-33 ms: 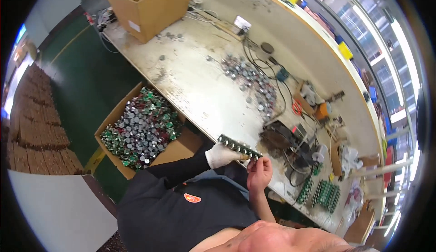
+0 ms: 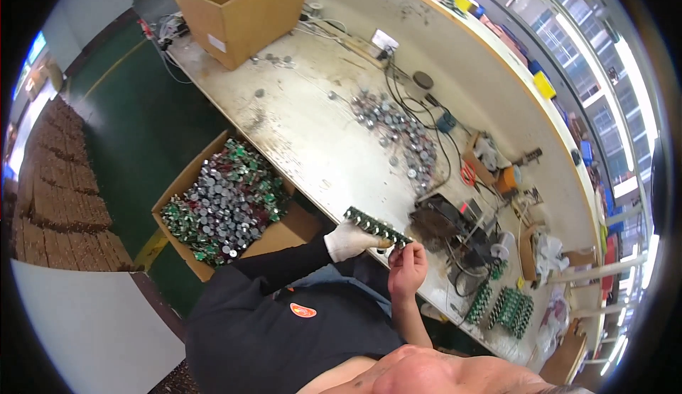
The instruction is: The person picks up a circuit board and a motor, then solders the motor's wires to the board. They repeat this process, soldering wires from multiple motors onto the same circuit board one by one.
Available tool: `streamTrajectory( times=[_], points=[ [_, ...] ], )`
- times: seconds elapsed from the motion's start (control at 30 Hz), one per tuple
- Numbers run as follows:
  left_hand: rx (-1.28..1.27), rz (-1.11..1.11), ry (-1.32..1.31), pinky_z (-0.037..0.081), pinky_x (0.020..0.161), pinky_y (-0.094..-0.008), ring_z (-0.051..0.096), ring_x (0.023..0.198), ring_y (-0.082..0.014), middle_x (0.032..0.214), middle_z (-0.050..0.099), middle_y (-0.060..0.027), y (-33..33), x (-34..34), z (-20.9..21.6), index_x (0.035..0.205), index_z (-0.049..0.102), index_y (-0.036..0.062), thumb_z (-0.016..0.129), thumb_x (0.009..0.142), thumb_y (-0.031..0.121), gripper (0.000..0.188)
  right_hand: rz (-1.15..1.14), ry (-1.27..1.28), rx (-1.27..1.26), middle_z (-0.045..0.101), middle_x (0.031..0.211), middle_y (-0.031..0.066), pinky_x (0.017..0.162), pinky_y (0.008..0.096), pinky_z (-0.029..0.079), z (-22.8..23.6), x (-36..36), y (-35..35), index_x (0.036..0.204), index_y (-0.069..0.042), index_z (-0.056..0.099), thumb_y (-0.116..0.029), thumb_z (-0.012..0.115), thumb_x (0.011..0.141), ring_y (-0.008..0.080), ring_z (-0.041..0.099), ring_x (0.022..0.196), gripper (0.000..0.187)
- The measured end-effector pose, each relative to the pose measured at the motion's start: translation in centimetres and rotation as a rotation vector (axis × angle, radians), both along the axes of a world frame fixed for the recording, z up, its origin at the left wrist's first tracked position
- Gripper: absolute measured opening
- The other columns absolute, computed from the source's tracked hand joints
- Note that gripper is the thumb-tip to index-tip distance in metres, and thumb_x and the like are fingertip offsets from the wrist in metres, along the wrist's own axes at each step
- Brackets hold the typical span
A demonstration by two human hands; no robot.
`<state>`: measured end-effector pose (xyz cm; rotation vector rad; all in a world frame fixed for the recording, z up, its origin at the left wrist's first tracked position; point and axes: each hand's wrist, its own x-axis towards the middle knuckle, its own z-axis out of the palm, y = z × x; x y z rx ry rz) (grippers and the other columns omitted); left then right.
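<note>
My left hand (image 2: 347,243), in a white glove, is closed around a green circuit board strip (image 2: 364,222) with rows of small shiny parts. The strip is raised by the table's near edge and slants down to the right. At its right end, the bare fingers of my right hand (image 2: 407,270) pinch the board's edge. Whether those fingers also hold a small part is too small to tell. Similar green board panels (image 2: 511,310) lie on the table to the right. Loose round silver parts with red wires (image 2: 398,133) are spread across the table's middle.
An open carton (image 2: 220,206) full of round silver parts and green boards stands left below the worktable (image 2: 284,124). A large cardboard box (image 2: 241,21) sits at the table's far left. A dark machine (image 2: 435,216), cables, a wire spool (image 2: 503,243) and red-handled scissors (image 2: 467,174) crowd the right side.
The whole scene sits slightly farther right in the picture. Both hands keep the same hold on the circuit board strip.
</note>
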<state>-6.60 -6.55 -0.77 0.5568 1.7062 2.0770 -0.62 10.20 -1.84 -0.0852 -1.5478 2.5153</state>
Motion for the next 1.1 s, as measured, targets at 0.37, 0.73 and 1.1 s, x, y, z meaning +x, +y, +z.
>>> streamTrajectory(
  times=[0.37,0.73,1.1],
  points=[
    [0.348,0.082,-0.726,0.052,0.07,-0.0298,0.065,0.075,-0.0172,0.089,0.069,-0.009,-0.5,-7.3,-4.6,0.099,0.066,0.0008,0.056,0.09,0.015,0.02,0.15,-0.355,-0.368,0.055,0.07,0.0053,0.04,0.023,0.029,-1.8,-10.0,-1.9,0.084,-0.004,0.053,-0.022,0.053,0.097,0.0086,0.04,0.044,0.022],
    [0.216,0.334,-0.343,0.052,0.071,-0.0301,0.064,0.083,-0.0195,0.098,0.066,-0.0072,-1.2,-9.7,-4.7,0.107,0.062,0.0024,0.062,0.082,0.002,0.025,0.122,-0.304,-0.376,0.062,0.085,-0.0001,0.065,0.0251,0.041,-3.3,-12.5,-3.8,0.087,-0.009,0.061,-0.026,0.064,0.091,0.0094,0.053,0.073,0.018],
    [0.294,0.137,-0.386,0.048,0.09,-0.038,0.062,0.098,-0.0243,0.109,0.065,-0.0125,-2.5,-10.6,-5.1,0.116,0.057,-0.0029,0.054,0.089,0.01,0.03,0.212,-0.32,-0.698,0.062,0.08,0.001,0.066,0.0239,0.047,-3.3,-13.1,-4.5,0.093,-0.005,0.064,-0.022,0.064,0.09,0.0108,0.057,0.069,0.018]
  ],
)
